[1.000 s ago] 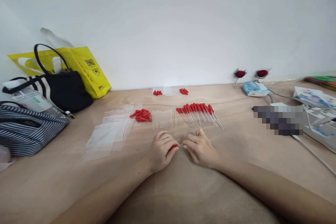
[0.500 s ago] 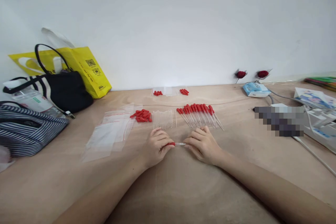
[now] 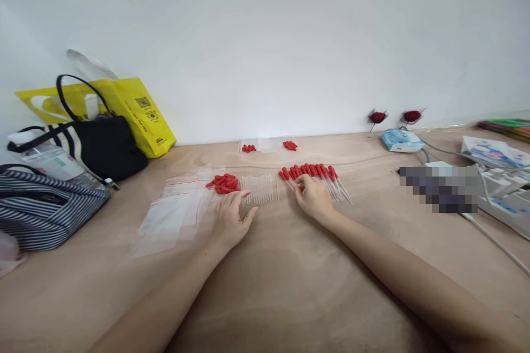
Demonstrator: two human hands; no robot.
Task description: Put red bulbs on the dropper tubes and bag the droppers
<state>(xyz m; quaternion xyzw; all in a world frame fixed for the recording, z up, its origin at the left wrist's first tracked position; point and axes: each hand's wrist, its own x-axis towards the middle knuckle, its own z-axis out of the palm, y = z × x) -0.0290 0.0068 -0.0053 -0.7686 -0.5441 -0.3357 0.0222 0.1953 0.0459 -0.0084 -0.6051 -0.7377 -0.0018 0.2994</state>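
Observation:
My left hand (image 3: 232, 218) is open and holds nothing. Its fingers are spread at the near side of a pile of red rubber bulbs (image 3: 223, 181), with the fingertips close to a row of thin clear glass tubes (image 3: 260, 190). My right hand (image 3: 312, 196) is over a fanned row of glass droppers with red bulbs (image 3: 318, 168). Its fingers are curled in a pinch on a dropper at the left part of that row; most of this dropper is hidden by the hand.
Clear zip bags (image 3: 171, 212) lie left of the bulbs. Another bag with red bulbs (image 3: 249, 148) rests against the wall. Yellow (image 3: 144, 116), black (image 3: 111, 143) and striped (image 3: 53, 209) bags stand left. A tissue pack (image 3: 401, 140), cables and a power strip (image 3: 509, 207) lie right.
The dropper held between both hands has left the middle. My right hand has moved forward to the dropper row. My left hand has let go, opened and shifted left toward the bulbs.

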